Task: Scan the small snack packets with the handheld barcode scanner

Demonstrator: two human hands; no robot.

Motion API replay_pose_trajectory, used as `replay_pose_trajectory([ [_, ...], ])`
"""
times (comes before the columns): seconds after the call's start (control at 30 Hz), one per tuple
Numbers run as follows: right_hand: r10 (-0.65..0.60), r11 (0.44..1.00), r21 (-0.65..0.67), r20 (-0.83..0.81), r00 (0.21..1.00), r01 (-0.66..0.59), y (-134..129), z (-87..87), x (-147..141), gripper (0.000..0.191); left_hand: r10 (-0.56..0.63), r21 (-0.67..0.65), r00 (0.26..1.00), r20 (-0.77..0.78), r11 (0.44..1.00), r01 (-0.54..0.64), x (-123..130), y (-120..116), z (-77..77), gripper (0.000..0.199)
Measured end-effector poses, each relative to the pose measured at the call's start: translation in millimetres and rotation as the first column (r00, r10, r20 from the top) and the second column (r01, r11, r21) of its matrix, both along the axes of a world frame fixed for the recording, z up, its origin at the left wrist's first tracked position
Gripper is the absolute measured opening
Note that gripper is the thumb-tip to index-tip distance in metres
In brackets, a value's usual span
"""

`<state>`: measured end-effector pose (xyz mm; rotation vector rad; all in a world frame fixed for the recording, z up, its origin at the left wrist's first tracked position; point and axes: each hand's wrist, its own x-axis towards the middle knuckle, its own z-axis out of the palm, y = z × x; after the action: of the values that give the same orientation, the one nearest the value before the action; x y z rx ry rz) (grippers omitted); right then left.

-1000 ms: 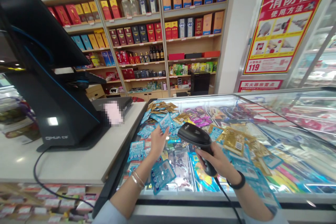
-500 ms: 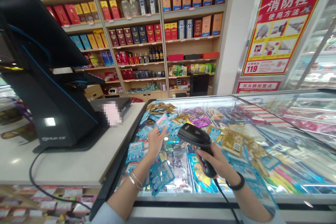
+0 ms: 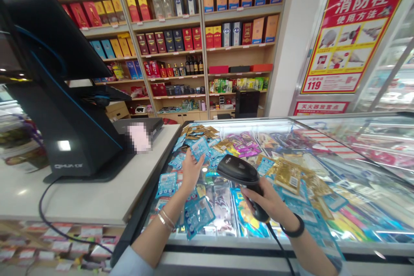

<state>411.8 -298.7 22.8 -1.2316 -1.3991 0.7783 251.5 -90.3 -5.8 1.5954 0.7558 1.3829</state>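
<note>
My right hand (image 3: 267,198) is wrapped round the handle of a black barcode scanner (image 3: 238,170), whose head points left toward my other hand. A cord runs down from the scanner's grip. Between the fingers and thumb of my left hand (image 3: 192,169) is a small blue packet (image 3: 199,148), held just above the pile. More blue packets (image 3: 199,215) lie on the glass top around my left forearm. Gold packets (image 3: 287,174) are heaped to the right of the scanner, and purple packets (image 3: 243,143) lie beyond it.
The glass-topped freezer (image 3: 223,241) shows packaged goods inside. At left, a black checkout terminal (image 3: 80,146) stands on a white counter (image 3: 142,172), its cable hanging over the front. Shelves of boxed bottles (image 3: 174,41) line the back wall; a red and yellow sign (image 3: 354,39) hangs right.
The reddish light on the blue packet in my left hand is gone. The scanner has shifted slightly down and left relative to the surroundings, and the view has turned a little left.
</note>
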Motion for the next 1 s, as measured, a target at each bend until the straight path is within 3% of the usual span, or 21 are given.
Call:
replay_pose_trajectory([
  [0.1, 0.003, 1.000, 0.005, 0.015, 1.000, -0.003, -0.8, -1.6, -0.4, 0.044, -0.044, -0.042, 0.999, -0.015, 0.998, 0.043, -0.6, -1.4, 2.2, 0.050],
  [0.7, 0.023, 1.000, -0.014, -0.032, 0.999, -0.024, -0.6, -9.1, 2.9, 0.043, -0.058, -0.034, 0.998, -0.010, 0.998, 0.058, -0.2, 0.9, -0.1, 0.050],
  [1.0, 0.011, 1.000, -0.010, -0.060, 0.998, -0.012, -1.7, -3.0, 0.2, 0.041, -0.047, -0.011, 0.999, -0.025, 0.999, 0.047, -0.2, 3.9, -4.4, 0.049],
])
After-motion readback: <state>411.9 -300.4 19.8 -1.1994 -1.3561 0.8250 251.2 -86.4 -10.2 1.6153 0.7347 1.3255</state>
